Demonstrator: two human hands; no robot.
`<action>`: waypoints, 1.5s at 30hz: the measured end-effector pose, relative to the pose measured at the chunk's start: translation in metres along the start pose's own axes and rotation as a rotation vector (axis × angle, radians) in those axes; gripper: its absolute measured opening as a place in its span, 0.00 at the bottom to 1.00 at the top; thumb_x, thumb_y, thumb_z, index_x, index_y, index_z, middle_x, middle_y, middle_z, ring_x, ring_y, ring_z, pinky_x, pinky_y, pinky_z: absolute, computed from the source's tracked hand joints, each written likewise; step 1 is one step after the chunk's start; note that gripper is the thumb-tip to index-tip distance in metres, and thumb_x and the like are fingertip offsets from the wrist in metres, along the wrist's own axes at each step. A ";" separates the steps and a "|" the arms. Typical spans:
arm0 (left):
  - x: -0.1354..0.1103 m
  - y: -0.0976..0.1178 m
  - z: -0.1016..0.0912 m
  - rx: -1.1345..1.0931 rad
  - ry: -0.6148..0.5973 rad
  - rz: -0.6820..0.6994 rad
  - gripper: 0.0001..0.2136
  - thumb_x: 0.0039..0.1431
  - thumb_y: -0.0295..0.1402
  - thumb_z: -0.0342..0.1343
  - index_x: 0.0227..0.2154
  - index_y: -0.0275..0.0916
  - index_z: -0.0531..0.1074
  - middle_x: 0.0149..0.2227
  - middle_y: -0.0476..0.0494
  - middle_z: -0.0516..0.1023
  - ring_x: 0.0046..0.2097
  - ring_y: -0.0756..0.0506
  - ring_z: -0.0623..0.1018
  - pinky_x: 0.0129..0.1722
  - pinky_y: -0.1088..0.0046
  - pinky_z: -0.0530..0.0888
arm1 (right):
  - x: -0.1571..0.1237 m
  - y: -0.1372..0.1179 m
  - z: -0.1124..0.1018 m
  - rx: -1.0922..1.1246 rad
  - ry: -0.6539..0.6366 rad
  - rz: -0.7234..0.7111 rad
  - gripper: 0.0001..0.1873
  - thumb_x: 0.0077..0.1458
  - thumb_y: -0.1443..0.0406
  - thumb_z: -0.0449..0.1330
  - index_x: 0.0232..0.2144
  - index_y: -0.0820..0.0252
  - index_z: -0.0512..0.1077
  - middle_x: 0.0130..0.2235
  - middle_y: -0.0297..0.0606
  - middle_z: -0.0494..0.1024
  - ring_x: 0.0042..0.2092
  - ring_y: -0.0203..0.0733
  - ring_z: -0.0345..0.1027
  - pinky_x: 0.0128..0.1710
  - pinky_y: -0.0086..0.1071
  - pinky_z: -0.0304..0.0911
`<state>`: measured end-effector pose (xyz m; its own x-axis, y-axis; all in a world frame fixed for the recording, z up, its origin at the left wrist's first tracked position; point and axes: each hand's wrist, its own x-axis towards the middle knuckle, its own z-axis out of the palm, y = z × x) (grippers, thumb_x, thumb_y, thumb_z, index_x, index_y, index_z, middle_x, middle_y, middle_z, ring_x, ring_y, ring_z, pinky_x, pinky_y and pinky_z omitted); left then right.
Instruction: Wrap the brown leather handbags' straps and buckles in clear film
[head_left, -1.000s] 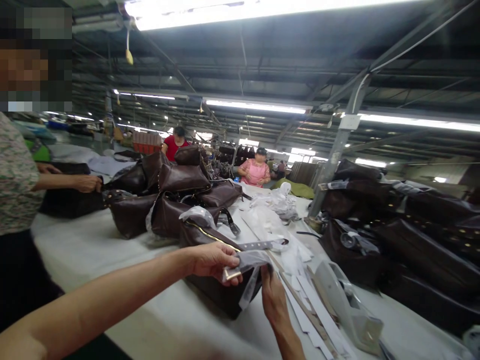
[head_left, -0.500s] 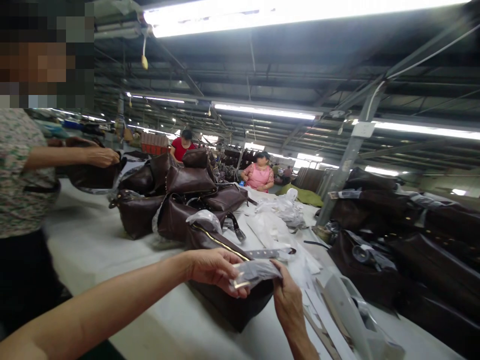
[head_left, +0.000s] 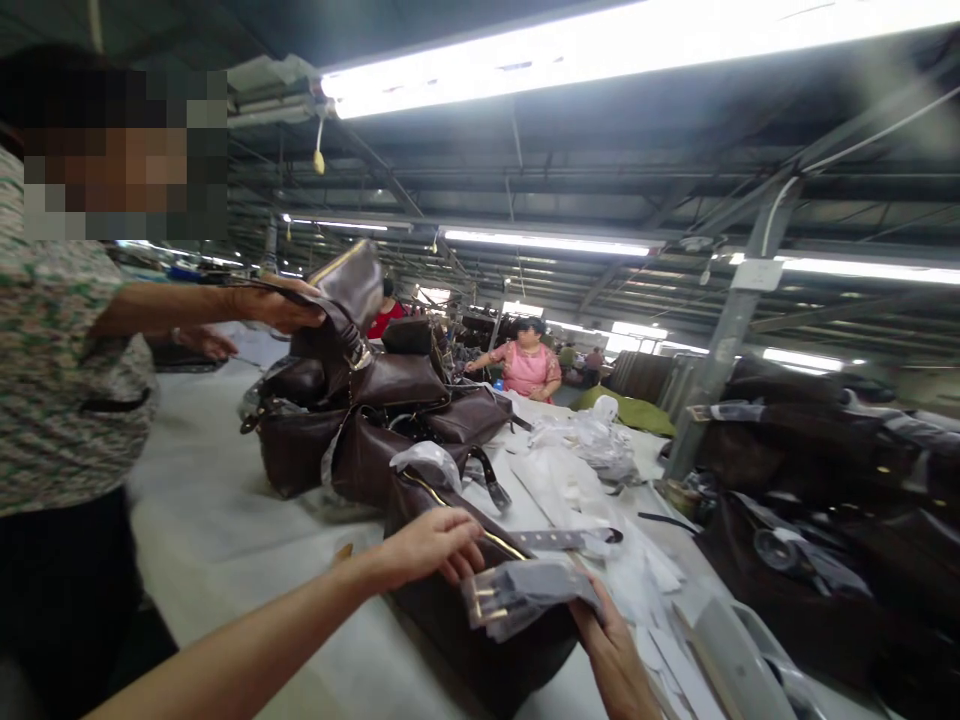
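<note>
A dark brown leather handbag (head_left: 480, 635) with a gold zipper lies on the table in front of me. Over its near end is a strap with a gold buckle (head_left: 491, 600), wrapped in clear plastic. My right hand (head_left: 609, 635) grips this strap at its right end, thumb on top. Just left of the buckle, my left hand (head_left: 435, 545) hovers over the bag with loosely bent fingers apart, holding nothing. Beyond the bag lies another strap with holes (head_left: 562, 540), partly in plastic.
Brown handbags (head_left: 397, 380) are heaped behind mine. At left a co-worker (head_left: 67, 400) holds up a bag (head_left: 349, 290). Plastic wrapping (head_left: 585, 440) and paper strips lie to the right, near a tape dispenser-like grey object (head_left: 742, 650). More bags (head_left: 795, 590) are piled at far right.
My left hand has let go of the buckle and drawn back a little; the buckle now shows in its plastic. The co-worker has lifted a bag up over the heap.
</note>
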<state>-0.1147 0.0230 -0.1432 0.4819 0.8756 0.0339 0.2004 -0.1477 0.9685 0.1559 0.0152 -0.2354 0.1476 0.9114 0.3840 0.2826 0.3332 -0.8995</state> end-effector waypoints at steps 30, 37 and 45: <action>0.078 0.013 -0.116 0.645 0.545 0.357 0.05 0.59 0.30 0.46 0.30 0.39 0.66 0.29 0.49 0.72 0.33 0.47 0.71 0.34 0.75 0.66 | 0.147 -0.117 0.095 -1.066 -0.201 -0.117 0.23 0.55 0.73 0.48 0.50 0.57 0.71 0.43 0.47 0.80 0.47 0.52 0.74 0.41 0.37 0.63; 0.073 0.016 -0.127 0.568 0.528 0.334 0.08 0.59 0.38 0.44 0.31 0.40 0.64 0.30 0.48 0.70 0.35 0.44 0.71 0.38 0.71 0.66 | 0.172 -0.111 -0.066 -1.147 -0.018 -0.022 0.20 0.52 0.75 0.51 0.43 0.55 0.75 0.46 0.45 0.79 0.49 0.49 0.71 0.42 0.33 0.60; 0.085 0.015 -0.129 0.687 0.341 0.234 0.11 0.53 0.41 0.44 0.30 0.41 0.67 0.27 0.48 0.71 0.35 0.41 0.73 0.38 0.69 0.68 | 0.118 -0.147 -0.193 -0.872 0.013 0.085 0.08 0.51 0.68 0.52 0.22 0.59 0.68 0.30 0.41 0.79 0.38 0.44 0.73 0.35 0.31 0.63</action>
<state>-0.1807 0.1544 -0.0940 0.3110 0.8629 0.3984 0.6606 -0.4977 0.5621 0.3149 0.0270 -0.0177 0.2105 0.9203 0.3297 0.8931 -0.0439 -0.4477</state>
